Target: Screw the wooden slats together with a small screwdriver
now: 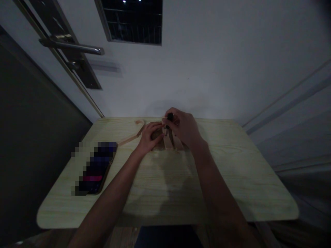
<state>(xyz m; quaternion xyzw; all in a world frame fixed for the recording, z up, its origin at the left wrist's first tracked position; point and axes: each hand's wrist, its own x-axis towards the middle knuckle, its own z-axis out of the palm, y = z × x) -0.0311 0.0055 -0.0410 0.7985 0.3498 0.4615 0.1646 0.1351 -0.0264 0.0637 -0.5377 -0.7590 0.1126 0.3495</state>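
Observation:
At the table's back middle lies a small brown piece (158,144) with pale strips (168,142) across it. My left hand (148,137) grips it from the left, thumb on the near side and fingers along the far side. From above, my right hand (184,125) pinches a small black-handled tool (170,117) between thumb and fingers. Its thin light tip points down at the pale strip. Whether the tip touches is too small to tell. A pale strap (130,138) with a curled end lies left of my left hand. My right palm hides part of the brown piece.
A phone (103,168), partly pixelated, lies on the left of the light wood table (232,179). Behind the table rises a white door (219,62) with a metal handle (77,47) and a dark window (134,20). The light is dim.

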